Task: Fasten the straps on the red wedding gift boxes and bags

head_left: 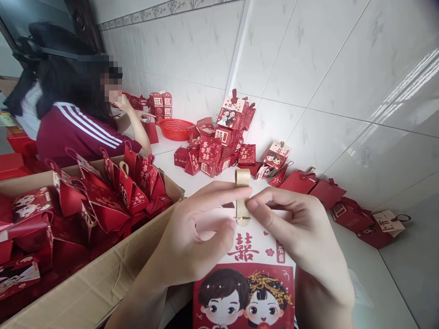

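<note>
A red and cream candy gift box (pixel 243 249) printed with a cartoon couple is in front of me, cream top facing up. From its top edge rises a gold ribbon loop (pixel 243 179), with a small brass paper fastener (pixel 242 220) across its lower end. My left hand (pixel 200 233) is closed at the top of the box, index finger lying across the ribbon and thumb beside the fastener. On the other side, my right hand (pixel 297 224) pinches the ribbon's right edge between thumb and forefinger. Its other fingers are curled and partly hidden.
A cardboard carton (pixel 103 269) full of finished red boxes stands at the left. Stacked gift boxes (pixel 219 148) and a red plastic basket (pixel 174 129) are on the white table (pixel 164 157). More boxes (pixel 353 214) line the tiled wall. A person (pixel 82 123) sits at the far left.
</note>
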A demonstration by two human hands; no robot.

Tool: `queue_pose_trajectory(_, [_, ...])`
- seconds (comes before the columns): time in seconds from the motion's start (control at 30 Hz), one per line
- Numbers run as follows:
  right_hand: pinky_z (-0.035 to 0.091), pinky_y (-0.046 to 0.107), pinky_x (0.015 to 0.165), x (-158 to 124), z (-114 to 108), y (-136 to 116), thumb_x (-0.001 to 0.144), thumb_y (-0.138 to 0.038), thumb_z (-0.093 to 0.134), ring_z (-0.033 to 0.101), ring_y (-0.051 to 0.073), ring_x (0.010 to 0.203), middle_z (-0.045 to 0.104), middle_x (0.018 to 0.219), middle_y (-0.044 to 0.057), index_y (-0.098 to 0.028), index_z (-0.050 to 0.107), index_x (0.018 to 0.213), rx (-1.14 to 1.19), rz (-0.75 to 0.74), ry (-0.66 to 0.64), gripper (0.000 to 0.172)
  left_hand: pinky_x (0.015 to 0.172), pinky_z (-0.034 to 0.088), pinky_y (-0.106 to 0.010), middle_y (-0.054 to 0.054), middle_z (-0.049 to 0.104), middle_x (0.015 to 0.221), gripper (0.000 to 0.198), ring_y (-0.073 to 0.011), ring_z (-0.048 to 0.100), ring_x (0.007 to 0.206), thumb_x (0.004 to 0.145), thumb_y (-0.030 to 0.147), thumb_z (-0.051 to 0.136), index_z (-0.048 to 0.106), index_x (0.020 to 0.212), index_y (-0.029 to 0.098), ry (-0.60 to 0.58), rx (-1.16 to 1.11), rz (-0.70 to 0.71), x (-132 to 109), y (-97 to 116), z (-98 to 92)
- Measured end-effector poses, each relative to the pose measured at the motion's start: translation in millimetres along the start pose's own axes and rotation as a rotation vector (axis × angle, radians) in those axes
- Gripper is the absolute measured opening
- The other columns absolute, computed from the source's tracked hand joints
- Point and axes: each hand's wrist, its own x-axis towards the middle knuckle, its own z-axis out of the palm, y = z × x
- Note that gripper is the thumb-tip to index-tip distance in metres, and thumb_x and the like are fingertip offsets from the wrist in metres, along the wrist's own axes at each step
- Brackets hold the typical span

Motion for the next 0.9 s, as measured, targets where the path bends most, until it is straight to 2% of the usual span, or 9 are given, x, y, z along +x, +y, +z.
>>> queue_pose_trajectory(0.1, [0.016,0.018,0.035,-0.6,-0.2,-0.8,0.082,-0.037,0.069,0.022,0.005,0.041,0.038,0.05,-0.005,-0.018,0.064,0.069,0.013,-0.014,-0.003,0.023,0.076,0.06,-0.025,-0.002,0.067,0.114,0.037,-0.0232,0.064,0.108,0.08,0.016,0.062,0.067,0.115,0.028,0.007,0.019,-0.005,-1.0,-0.9,1.3])
queue_pose_trajectory(0.53, [0.019,0.017,0.036,-5.7,2.8,-3.5,0.078,-0.031,0.073,0.026,0.005,0.043,0.044,0.053,-0.004,-0.018,0.063,0.069,0.078,0.061,0.01,0.018,0.08,0.058,-0.021,-0.001,0.067,0.114,0.038,-0.0197,0.064,0.107,0.078,0.012,0.06,0.068,0.113,0.025,-0.01,-0.009,-0.044,-1.6,3.3,2.3])
queue_pose_trajectory(0.67, [0.018,0.017,0.035,-6.9,2.2,-3.4,0.079,-0.033,0.072,0.025,0.005,0.043,0.043,0.053,-0.004,-0.019,0.064,0.069,0.078,0.056,0.003,0.019,0.083,0.057,-0.024,-0.001,0.067,0.114,0.037,-0.0209,0.064,0.107,0.079,0.014,0.059,0.068,0.113,0.025,-0.018,-0.014,-0.051,-0.7,3.1,0.9])
queue_pose_trajectory(0.8, [0.017,0.017,0.035,-5.2,2.0,-0.5,0.082,-0.039,0.069,0.023,0.005,0.042,0.04,0.051,-0.005,-0.019,0.062,0.07,0.067,0.067,-0.001,0.024,0.093,0.054,-0.03,-0.001,0.068,0.113,0.041,-0.0225,0.063,0.11,0.078,0.009,0.054,0.069,0.113,0.024,-0.036,-0.028,-0.051,-1.2,3.4,-2.1])
queue_pose_trajectory(0.9, [0.016,0.017,0.034,-2.2,1.9,1.5,0.084,-0.041,0.066,0.023,0.005,0.042,0.04,0.051,-0.005,-0.019,0.063,0.071,0.058,0.065,-0.009,0.026,0.092,0.054,-0.03,-0.001,0.067,0.116,0.044,-0.0237,0.061,0.113,0.077,0.008,0.051,0.068,0.114,0.025,-0.042,-0.071,-0.061,-2.2,2.9,-3.3])
